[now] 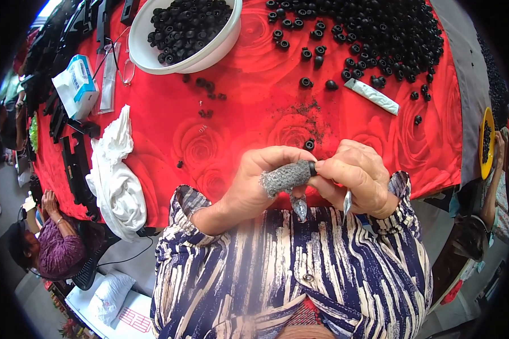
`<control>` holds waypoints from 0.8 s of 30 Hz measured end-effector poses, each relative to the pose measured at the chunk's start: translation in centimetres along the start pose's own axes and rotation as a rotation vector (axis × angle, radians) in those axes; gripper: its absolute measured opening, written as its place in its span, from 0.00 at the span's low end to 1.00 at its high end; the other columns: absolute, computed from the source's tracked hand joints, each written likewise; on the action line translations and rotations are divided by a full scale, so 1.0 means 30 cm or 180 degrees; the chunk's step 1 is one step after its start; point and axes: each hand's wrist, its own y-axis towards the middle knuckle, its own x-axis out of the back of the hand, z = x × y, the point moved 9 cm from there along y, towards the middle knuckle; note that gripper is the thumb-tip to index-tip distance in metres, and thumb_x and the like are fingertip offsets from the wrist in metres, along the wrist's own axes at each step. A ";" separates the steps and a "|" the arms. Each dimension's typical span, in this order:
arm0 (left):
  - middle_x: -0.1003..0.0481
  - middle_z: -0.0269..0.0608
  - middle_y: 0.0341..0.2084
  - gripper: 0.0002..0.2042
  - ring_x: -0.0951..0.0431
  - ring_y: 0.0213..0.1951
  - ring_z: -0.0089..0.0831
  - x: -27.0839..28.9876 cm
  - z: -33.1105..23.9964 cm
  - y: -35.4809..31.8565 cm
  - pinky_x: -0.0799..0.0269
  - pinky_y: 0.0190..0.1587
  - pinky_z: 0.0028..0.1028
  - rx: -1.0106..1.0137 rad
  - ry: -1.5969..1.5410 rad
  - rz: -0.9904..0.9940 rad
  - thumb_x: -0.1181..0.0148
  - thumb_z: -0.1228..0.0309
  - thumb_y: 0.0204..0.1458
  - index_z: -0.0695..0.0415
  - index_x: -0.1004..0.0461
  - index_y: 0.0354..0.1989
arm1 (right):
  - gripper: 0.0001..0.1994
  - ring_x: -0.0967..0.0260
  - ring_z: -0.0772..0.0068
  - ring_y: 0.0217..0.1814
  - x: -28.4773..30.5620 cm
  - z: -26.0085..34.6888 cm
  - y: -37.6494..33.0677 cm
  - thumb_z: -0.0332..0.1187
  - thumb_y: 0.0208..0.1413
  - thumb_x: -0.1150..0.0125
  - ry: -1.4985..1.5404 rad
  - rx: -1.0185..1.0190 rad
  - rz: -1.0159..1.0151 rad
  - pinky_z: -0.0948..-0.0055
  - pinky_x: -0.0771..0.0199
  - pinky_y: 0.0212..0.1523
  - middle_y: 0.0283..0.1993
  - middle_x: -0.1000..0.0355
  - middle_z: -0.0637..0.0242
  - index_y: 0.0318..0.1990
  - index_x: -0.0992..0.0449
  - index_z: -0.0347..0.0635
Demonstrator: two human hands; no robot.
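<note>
My left hand (249, 175) is closed around a small black round plastic part (313, 168) in front of my chest. A rough grey fuzzy sleeve (285, 178) covers one digit of that hand, and a silver-wrapped tip (299, 209) shows below it. My right hand (363, 172) meets it from the right, thumb and fingertips pinched at the part. From under the right fingers points a thin silver piece (348, 201); whether it is a tool or a wrapping cannot be told. Just beyond the hands, another black part (309, 144) rests on the red tablecloth (254, 107).
A white bowl (232, 42) of black parts stands far left, with many loose parts (373, 34) spread far right. Dark crumbs (311, 121), a white packet (372, 96), a white cloth (116, 183) and a tissue pack (76, 87) lie around. People sit left (62, 248) and right.
</note>
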 end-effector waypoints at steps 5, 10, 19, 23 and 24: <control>0.25 0.37 0.31 0.11 0.27 0.28 0.20 0.008 -0.016 0.013 0.30 0.31 0.19 -0.0209 0.0054 0.0058 0.45 0.74 0.54 0.65 0.28 0.44 | 0.17 0.37 0.69 0.17 0.006 -0.020 -0.014 0.24 0.40 0.33 0.0279 0.0059 -0.0122 0.73 0.38 0.17 0.23 0.34 0.63 0.40 0.30 0.33; 0.25 0.38 0.30 0.11 0.27 0.27 0.20 0.022 -0.033 0.011 0.30 0.30 0.19 -0.0275 0.0178 -0.0001 0.44 0.75 0.54 0.65 0.27 0.44 | 0.15 0.35 0.66 0.23 -0.002 -0.106 -0.016 0.25 0.47 0.43 0.1123 -0.0811 0.0253 0.72 0.37 0.22 0.29 0.34 0.58 0.44 0.34 0.31; 0.25 0.38 0.30 0.12 0.27 0.27 0.20 0.035 -0.021 0.013 0.30 0.30 0.19 -0.0152 0.0261 -0.0091 0.44 0.74 0.54 0.64 0.28 0.45 | 0.14 0.39 0.72 0.26 -0.054 -0.147 -0.039 0.29 0.55 0.51 0.0794 -0.1545 0.0759 0.74 0.40 0.26 0.29 0.36 0.61 0.46 0.32 0.29; 0.25 0.38 0.30 0.12 0.27 0.27 0.20 0.047 -0.015 0.014 0.30 0.30 0.19 -0.0109 0.0334 -0.0149 0.44 0.74 0.54 0.63 0.28 0.46 | 0.14 0.38 0.67 0.25 -0.055 -0.148 -0.044 0.29 0.54 0.50 0.0744 -0.1434 0.0719 0.72 0.39 0.27 0.27 0.37 0.60 0.45 0.31 0.29; 0.25 0.38 0.30 0.12 0.27 0.28 0.20 0.048 -0.016 0.014 0.30 0.30 0.19 -0.0137 0.0328 -0.0131 0.45 0.74 0.54 0.63 0.28 0.46 | 0.13 0.38 0.66 0.25 -0.055 -0.148 -0.044 0.29 0.54 0.50 0.0748 -0.1431 0.0710 0.72 0.38 0.27 0.27 0.37 0.59 0.45 0.31 0.29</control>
